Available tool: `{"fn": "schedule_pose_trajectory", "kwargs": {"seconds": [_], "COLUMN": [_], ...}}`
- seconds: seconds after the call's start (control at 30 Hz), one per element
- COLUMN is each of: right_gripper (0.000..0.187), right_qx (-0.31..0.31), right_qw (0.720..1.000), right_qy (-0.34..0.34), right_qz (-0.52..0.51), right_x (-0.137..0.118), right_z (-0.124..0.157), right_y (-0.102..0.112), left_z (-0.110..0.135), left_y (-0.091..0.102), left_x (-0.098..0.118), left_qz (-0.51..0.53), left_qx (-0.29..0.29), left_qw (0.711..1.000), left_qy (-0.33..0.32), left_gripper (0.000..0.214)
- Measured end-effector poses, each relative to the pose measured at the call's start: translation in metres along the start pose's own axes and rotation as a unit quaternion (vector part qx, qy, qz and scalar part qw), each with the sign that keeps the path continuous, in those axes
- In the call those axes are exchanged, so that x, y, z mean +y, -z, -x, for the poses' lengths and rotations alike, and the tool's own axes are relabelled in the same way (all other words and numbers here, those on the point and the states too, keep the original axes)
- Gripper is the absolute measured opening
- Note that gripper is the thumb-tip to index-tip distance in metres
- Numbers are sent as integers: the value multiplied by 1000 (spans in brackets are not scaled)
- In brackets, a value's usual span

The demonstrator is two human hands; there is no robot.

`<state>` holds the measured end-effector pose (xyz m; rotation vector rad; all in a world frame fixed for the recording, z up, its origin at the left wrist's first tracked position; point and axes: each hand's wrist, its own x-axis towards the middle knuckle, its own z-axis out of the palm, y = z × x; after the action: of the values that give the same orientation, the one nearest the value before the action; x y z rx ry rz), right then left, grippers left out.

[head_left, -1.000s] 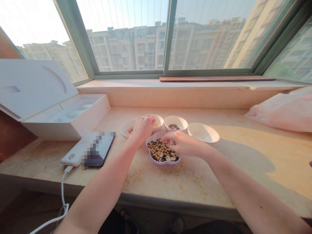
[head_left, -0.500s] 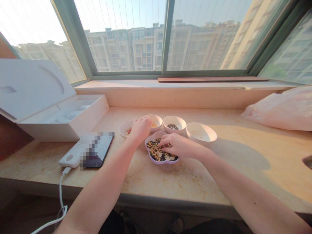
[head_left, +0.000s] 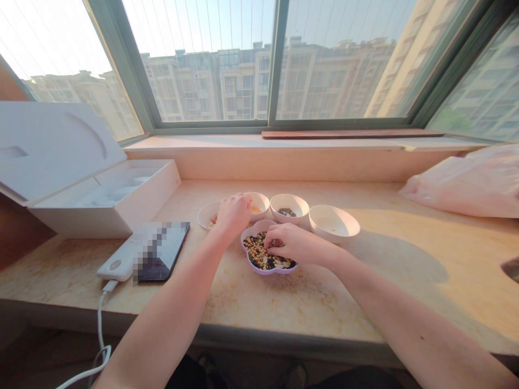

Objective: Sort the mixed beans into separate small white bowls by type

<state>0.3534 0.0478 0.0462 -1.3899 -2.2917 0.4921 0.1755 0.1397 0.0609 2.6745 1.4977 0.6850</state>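
A lilac petal-shaped bowl (head_left: 259,268) holds a mix of black, yellow and pale beans and seeds. My right hand (head_left: 292,241) is over its right side, fingers curled together low at the mix; whatever they pinch is too small to make out. Above the gap between two white bowls, my left hand (head_left: 235,213) has its fingers bent in, and their tips are mostly hidden. The left white bowl (head_left: 203,218) has a few reddish and pale pieces in it. Yellow grains lie in the second white bowl (head_left: 263,201), partly behind my left hand.
A white bowl with dark seeds (head_left: 289,205) and another white bowl (head_left: 334,222) with a tiny speck stand to the right. On the left are an open white box (head_left: 141,200), a phone (head_left: 172,254) and a cabled white power bank (head_left: 117,259). A plastic bag (head_left: 470,183) lies far right.
The fingers of my right hand have curled in more tightly over the bean mix. My left hand has stayed nearly in place.
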Motion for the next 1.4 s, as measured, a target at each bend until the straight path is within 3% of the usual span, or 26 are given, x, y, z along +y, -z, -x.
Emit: {"fn": "schedule_pose_trajectory", "kwargs": {"seconds": [0.1,0.3,0.4,0.57,0.8,0.9,1.13,1.3,1.4], "right_gripper": [12,10,16,28,32,25,16,14,19], "right_qx": [-31,102,176,235,250,236,175,57,-9], "right_qw": [999,993,983,971,968,971,982,997,1000], "right_qy": [3,-55,-51,-34,-31,-30,-69,-56,-11], "right_qz": [4,30,16,1,-2,-4,-10,11,28], "right_x": [1,11,12,11,11,9,7,1,-6], "right_z": [-2,-5,-5,-5,-5,-5,-3,-1,1], "right_y": [7,17,21,23,23,23,22,21,20], "left_z": [0,-2,0,8,12,9,-6,-7,-6], "left_y": [0,-5,-5,-2,0,-3,-14,-11,-7], "left_x": [-1,5,17,34,38,34,2,-9,-9], "left_qz": [7,146,274,479,544,528,302,176,125], "left_qx": [2,3,-23,-87,-107,-101,21,9,-15], "left_qw": [1000,986,958,872,832,843,953,984,991], "left_qy": [-11,-79,-79,-48,-9,-17,-11,-28,-35], "left_gripper": [30,26,23,24,24,21,26,27,27]}}
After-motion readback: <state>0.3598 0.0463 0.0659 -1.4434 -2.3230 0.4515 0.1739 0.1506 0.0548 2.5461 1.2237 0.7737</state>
